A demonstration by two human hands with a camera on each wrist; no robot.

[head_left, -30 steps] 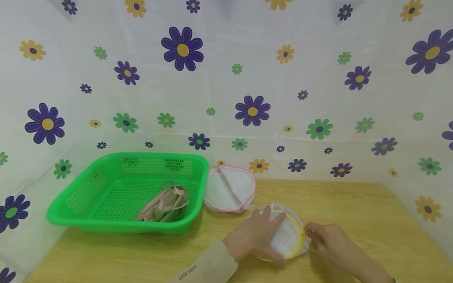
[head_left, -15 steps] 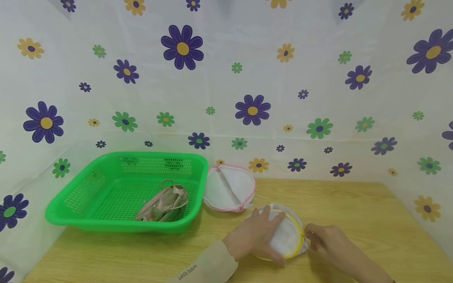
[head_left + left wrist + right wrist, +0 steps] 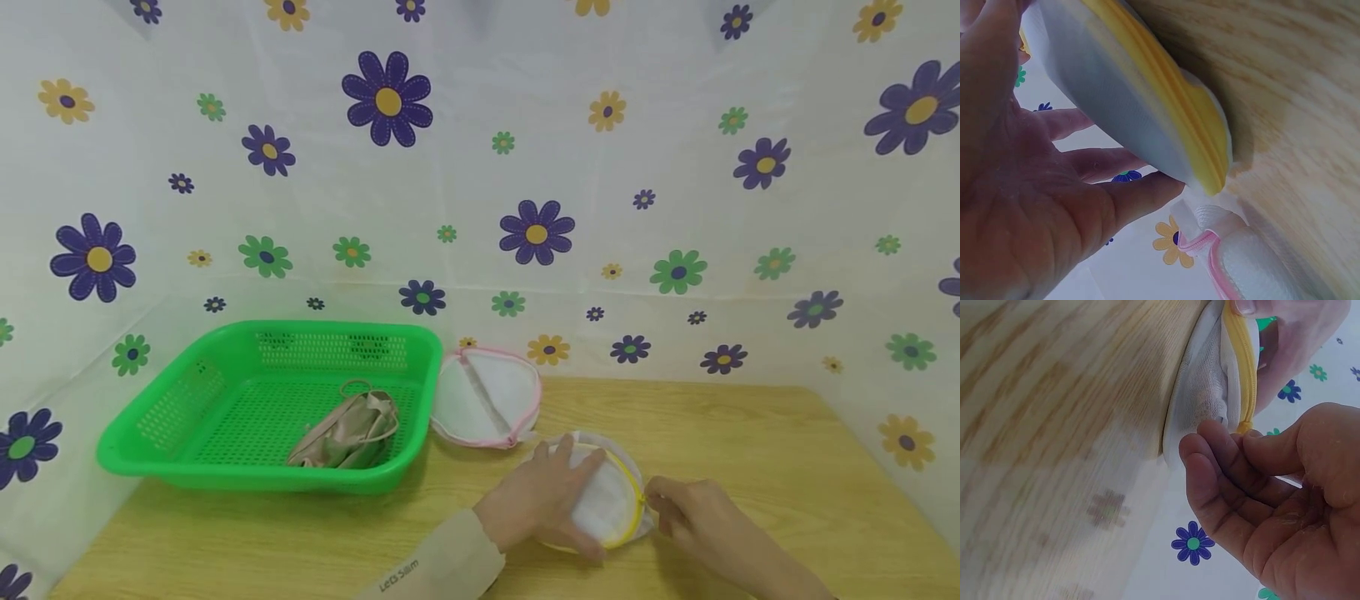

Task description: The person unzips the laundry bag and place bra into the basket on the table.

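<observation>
Yellow-edged bag [image 3: 602, 502] lies at five o'clock, left hand [image 3: 534, 496] spread on it, right grip [image 3: 696, 512] pinching its zip [image 3: 641, 501]; one pink-edged bag [image 3: 513, 390], one basket [image 3: 262, 478], one pouch [image 3: 347, 431]; wooden worktop [image 3: 712, 425], flowered curtain [image 3: 465, 183].

I have both forearms angling in from the bottom of the head view, the two hands near each other but apart. My left hand [image 3: 540, 500] lies with its back uppermost, fingers spread and mostly straight, thumb [image 3: 579, 540] splayed away from them; a pale, lettered left sleeve [image 3: 450, 558] ends near the wrist. My right hand [image 3: 697, 508] comes in from the right on a bare forearm [image 3: 780, 562], its fingers [image 3: 1204, 478] curled and its thumb drawn in toward them, pinching.
</observation>
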